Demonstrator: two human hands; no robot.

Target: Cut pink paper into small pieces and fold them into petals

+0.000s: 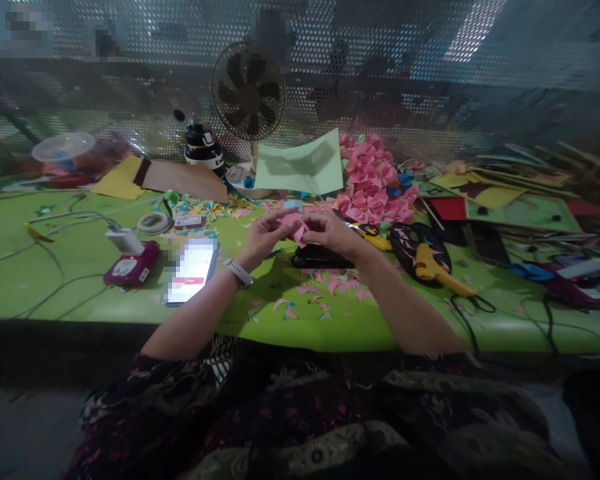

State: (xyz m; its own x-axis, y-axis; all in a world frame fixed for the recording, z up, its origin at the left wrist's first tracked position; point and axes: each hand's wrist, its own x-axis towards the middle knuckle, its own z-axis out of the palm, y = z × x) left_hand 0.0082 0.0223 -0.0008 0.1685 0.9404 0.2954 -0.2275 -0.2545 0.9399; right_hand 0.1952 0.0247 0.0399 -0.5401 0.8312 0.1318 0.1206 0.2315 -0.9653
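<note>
A small folded pink paper piece (296,227) is held between my two hands above the green table. My left hand (266,237), with a pale band on its wrist, pinches it from the left. My right hand (330,230) grips its right side between thumb and fingers. Below my right hand lies a black stapler-like object (320,257), partly hidden. Pink paper scraps (333,283) are scattered in front of it. A heap of folded pink paper pieces (373,177) rises behind my right hand.
A phone (191,272) and a purple power block (133,265) lie left of my left arm. A yellow glue gun (437,270) with a cord rests at the right. Behind stand a fan (249,90), a dark bottle (203,148) and a light green sheet (300,167).
</note>
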